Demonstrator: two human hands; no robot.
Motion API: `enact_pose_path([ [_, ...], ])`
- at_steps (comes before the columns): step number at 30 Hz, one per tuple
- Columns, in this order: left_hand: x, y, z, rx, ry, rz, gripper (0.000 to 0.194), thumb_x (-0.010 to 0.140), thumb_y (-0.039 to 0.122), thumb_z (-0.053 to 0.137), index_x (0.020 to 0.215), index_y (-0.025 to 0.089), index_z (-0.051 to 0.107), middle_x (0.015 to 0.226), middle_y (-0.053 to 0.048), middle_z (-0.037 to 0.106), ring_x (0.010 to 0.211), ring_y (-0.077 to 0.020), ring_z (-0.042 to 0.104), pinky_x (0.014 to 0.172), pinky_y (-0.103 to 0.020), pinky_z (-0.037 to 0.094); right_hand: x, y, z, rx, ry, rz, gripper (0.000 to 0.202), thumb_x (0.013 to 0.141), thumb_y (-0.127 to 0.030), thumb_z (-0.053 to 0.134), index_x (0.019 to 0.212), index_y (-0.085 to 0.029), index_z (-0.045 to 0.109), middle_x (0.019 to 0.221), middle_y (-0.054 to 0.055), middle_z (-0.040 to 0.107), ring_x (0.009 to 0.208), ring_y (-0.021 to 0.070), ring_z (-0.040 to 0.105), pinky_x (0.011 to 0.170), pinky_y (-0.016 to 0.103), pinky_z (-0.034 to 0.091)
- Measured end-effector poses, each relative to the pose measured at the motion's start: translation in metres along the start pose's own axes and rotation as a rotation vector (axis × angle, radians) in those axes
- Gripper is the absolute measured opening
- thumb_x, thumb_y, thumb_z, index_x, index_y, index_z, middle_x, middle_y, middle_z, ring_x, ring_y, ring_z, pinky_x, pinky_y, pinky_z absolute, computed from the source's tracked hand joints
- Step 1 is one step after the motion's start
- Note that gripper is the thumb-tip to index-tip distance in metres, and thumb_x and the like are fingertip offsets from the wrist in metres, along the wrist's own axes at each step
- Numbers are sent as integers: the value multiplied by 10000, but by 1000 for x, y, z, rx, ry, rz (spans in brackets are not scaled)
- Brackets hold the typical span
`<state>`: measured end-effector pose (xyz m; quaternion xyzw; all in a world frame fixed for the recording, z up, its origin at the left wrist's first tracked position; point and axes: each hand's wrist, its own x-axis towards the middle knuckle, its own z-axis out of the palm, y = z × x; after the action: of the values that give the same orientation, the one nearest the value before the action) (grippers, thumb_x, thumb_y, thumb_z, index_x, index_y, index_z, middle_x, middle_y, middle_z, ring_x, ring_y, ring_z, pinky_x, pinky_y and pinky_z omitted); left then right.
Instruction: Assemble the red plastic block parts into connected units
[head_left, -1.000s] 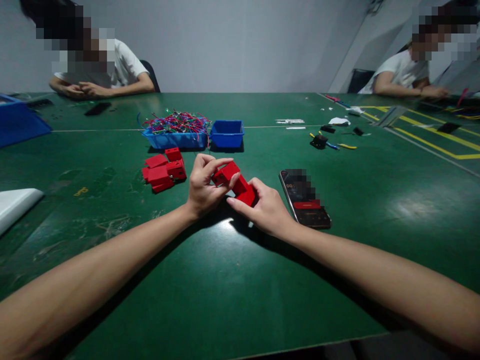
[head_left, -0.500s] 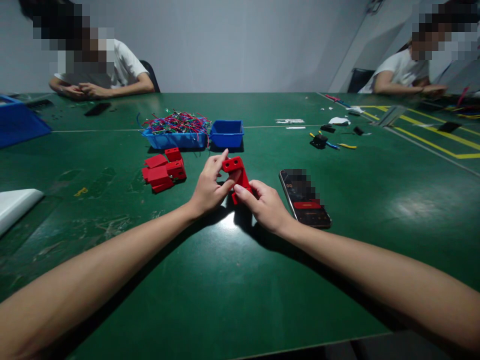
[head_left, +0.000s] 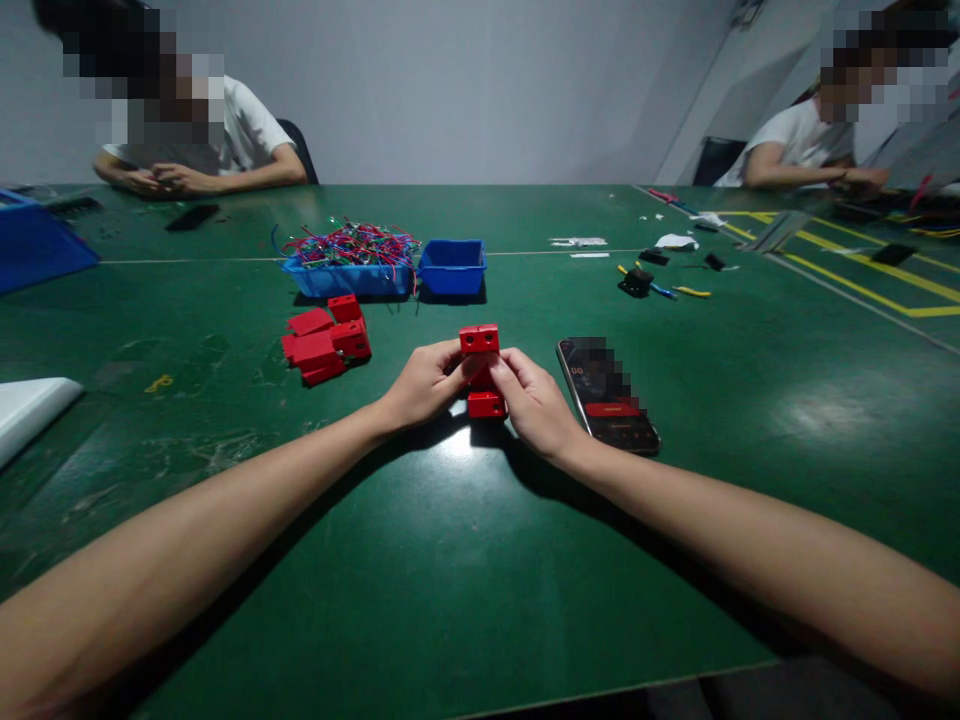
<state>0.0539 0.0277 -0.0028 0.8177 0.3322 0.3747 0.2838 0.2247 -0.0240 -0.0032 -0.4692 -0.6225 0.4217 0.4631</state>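
Between my two hands is a red bracket-like plastic part (head_left: pixel 480 341) with two round holes in its upper end and another block at its lower end. My left hand (head_left: pixel 426 385) grips it from the left, thumb across its middle. From the right, my right hand (head_left: pixel 536 400) pinches the same part, thumb on its face. The fingers behind the part are hidden. To the left lies a small pile of similar red parts (head_left: pixel 319 350). A phone (head_left: pixel 607 395) with a lit screen lies just right of my right hand.
Beyond the red pile, a light blue bin (head_left: pixel 352 283) overflows with coloured wires, beside a dark blue bin (head_left: pixel 453 270). Wire pieces and a black part (head_left: pixel 636 283) lie at right. Two people sit across the green table (head_left: pixel 465 560). A white object (head_left: pixel 34 410) sits at the left edge.
The red part has turned from a slant to upright, its holed end now facing me. My left fingers have closed in on its side; my right hand still holds it.
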Motion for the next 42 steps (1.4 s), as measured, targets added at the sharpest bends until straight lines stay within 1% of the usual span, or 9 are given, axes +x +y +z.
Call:
enact_pose_path([
  [4, -4, 1, 0, 63, -43, 58, 425, 986, 512, 428, 860, 151, 613, 808, -37, 668, 766, -174, 621, 710, -279, 498, 2, 4, -1, -18, 23, -27, 334, 959, -502, 464, 918, -204, 610, 860, 34, 668, 826, 196, 621, 755, 320, 497],
  [9, -6, 4, -1, 107, -45, 111, 367, 1024, 408, 376, 878, 155, 599, 768, -17, 631, 680, -138, 564, 631, -247, 433, 4, 6, -2, -21, 23, -14, 416, 955, -573, 455, 916, -206, 645, 838, 42, 677, 812, 206, 616, 721, 312, 501],
  [16, -6, 5, 0, 148, -10, 145, 392, 1047, 383, 311, 754, 187, 484, 666, 17, 502, 597, -121, 477, 580, -246, 390, 6, 10, -1, 39, -5, 4, 476, 944, -628, 441, 949, -202, 652, 864, 46, 681, 802, 202, 618, 695, 308, 495],
  [22, -7, 5, 0, 181, -14, 164, 373, 1051, 371, 294, 763, 201, 458, 670, 14, 499, 580, -124, 457, 565, -254, 389, 5, 9, -1, 28, -9, 4, 478, 941, -633, 436, 928, -197, 630, 836, 42, 663, 770, 192, 591, 666, 298, 483],
  [28, -8, 5, 0, 188, -20, 180, 363, 1050, 353, 295, 755, 205, 446, 662, 18, 491, 570, -124, 453, 564, -256, 387, 5, 7, -1, 10, -8, 10, 398, 958, -550, 423, 889, -200, 600, 839, 43, 643, 771, 191, 587, 675, 302, 488],
  [33, -7, 4, -1, 203, -31, 181, 382, 1050, 379, 278, 749, 209, 441, 668, 10, 514, 578, -129, 469, 568, -260, 396, 5, 6, -1, -15, 6, 18, 355, 954, -509, 438, 876, -205, 604, 815, 33, 641, 769, 193, 593, 695, 311, 502],
  [42, -7, 2, -1, 197, -39, 181, 342, 1044, 334, 291, 774, 204, 456, 688, 3, 521, 592, -135, 481, 584, -264, 410, 5, 7, 0, -11, 4, 12, 377, 950, -544, 423, 833, -215, 565, 785, 26, 610, 743, 189, 571, 719, 329, 502],
])
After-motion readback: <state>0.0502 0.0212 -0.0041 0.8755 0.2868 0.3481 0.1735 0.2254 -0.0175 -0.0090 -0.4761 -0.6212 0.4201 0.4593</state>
